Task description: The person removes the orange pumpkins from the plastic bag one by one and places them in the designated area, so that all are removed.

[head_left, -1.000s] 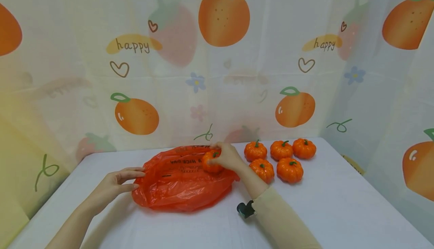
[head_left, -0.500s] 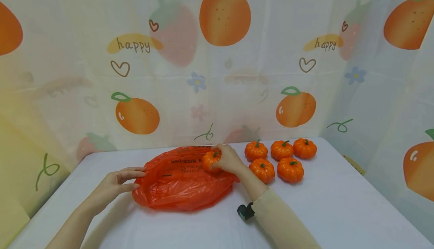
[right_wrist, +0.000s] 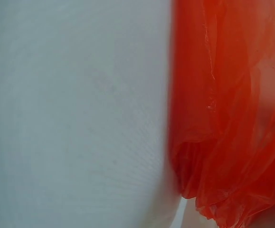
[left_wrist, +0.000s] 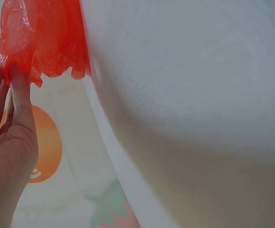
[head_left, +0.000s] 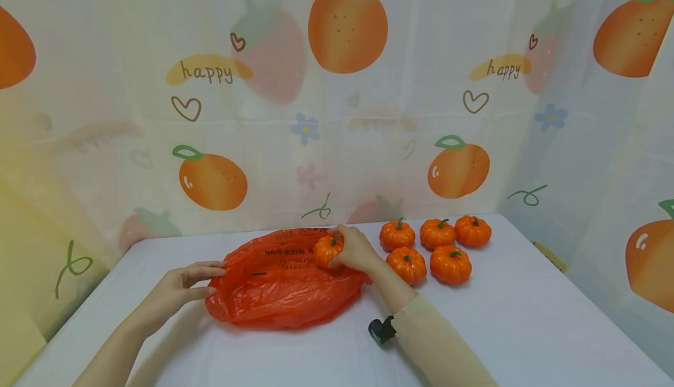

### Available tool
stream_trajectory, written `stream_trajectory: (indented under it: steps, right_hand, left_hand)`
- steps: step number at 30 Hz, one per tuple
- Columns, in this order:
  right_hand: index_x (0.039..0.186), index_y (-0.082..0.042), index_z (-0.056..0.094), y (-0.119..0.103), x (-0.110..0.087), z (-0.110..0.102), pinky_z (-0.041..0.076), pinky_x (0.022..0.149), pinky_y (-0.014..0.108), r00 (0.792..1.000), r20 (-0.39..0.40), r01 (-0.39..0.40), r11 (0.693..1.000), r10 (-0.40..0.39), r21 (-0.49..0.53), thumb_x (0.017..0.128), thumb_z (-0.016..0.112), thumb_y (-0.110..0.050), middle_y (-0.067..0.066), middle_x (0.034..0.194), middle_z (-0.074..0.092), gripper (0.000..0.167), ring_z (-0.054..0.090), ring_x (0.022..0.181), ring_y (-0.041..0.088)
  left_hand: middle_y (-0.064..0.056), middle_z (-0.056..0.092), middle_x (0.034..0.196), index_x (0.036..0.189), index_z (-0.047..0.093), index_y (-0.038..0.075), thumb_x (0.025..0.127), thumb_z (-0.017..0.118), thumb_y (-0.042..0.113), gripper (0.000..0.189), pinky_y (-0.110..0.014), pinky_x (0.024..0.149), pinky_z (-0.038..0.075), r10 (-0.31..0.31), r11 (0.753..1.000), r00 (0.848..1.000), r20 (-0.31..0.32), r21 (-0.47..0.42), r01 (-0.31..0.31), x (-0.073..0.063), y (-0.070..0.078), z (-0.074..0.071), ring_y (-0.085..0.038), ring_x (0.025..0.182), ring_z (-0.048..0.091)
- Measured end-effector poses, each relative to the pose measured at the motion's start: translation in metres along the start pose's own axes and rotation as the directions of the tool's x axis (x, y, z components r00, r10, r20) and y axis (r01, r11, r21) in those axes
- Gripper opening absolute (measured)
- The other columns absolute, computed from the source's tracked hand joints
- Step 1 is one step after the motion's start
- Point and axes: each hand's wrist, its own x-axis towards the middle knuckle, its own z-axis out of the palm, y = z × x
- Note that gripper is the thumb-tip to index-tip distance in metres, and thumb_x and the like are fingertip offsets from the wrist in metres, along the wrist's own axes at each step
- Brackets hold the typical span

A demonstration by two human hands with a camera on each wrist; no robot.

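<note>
In the head view an orange plastic bag (head_left: pixel 284 302) with dark print lies on its side, its mouth spread toward me. My left hand (head_left: pixel 176 293) pinches the left rim of the bag between thumb and fingers; the left wrist view shows the film (left_wrist: pixel 47 38) at the fingertips. At the right of the mouth, my right hand (head_left: pixel 360 252) holds a small orange pumpkin (head_left: pixel 325 252) with a green stem, against the bag's printed inside. The right wrist view shows only crumpled orange bag (right_wrist: pixel 222 95); the right hand's fingers are out of sight there.
Several small pumpkins (head_left: pixel 450 264) stand in two rows right of the bag on the white table (head_left: pixel 526 311). A fruit-printed curtain (head_left: pixel 337 112) hangs behind and beside the table. A dark wrist device (head_left: pixel 381 329) sits at the right sleeve.
My right thumb has slid back from the pumpkin's front to its right side. Pumpkin, bag and left hand stay in place.
</note>
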Motion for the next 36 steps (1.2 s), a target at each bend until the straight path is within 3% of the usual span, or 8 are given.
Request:
stream_trajectory:
  steps: [7,21,28,36]
  right_hand:
    - [0.132,-0.009,0.058,0.002,0.000,0.000,0.041,0.112,0.049,1.000,-0.005,0.010,1.000,-0.010,0.002,0.071,0.087,-0.010,0.015,0.136,0.059,0.067,0.052,0.129,0.034]
    - [0.135,-0.014,0.057,0.000,0.000,-0.008,0.043,0.110,0.050,1.000,0.001,0.016,0.997,-0.016,0.081,0.073,0.087,-0.013,0.009,0.138,0.060,0.069,0.054,0.128,0.031]
    - [0.133,-0.014,0.057,-0.003,0.000,-0.014,0.046,0.107,0.049,0.999,-0.018,0.052,0.996,-0.051,0.073,0.072,0.087,-0.016,0.010,0.134,0.063,0.068,0.057,0.125,0.031]
    - [0.133,-0.015,0.057,-0.010,-0.004,-0.024,0.045,0.108,0.047,0.995,-0.046,0.097,0.991,-0.093,0.092,0.072,0.087,-0.017,0.008,0.134,0.062,0.068,0.057,0.125,0.029]
  left_hand:
    - [0.017,0.061,0.131,0.125,0.067,0.010,0.092,0.067,0.021,0.035,-0.012,0.087,0.048,0.012,1.000,1.000,0.002,-0.008,-0.012,0.000,-0.001,0.001,0.027,0.112,0.043]
    - [0.022,0.060,0.128,0.126,0.067,0.009,0.092,0.068,0.022,0.036,-0.012,0.087,0.048,0.008,1.000,1.000,0.004,-0.016,-0.008,0.002,-0.002,0.000,0.027,0.111,0.043]
    - [0.025,0.059,0.127,0.126,0.066,0.008,0.092,0.068,0.020,0.037,-0.013,0.087,0.048,0.031,0.999,0.999,0.004,-0.024,-0.031,0.000,-0.002,0.001,0.026,0.113,0.044]
    - [0.025,0.058,0.128,0.127,0.066,0.009,0.092,0.067,0.021,0.037,-0.012,0.087,0.048,0.012,1.000,1.000,0.009,-0.023,-0.011,0.000,-0.002,0.000,0.027,0.112,0.043]
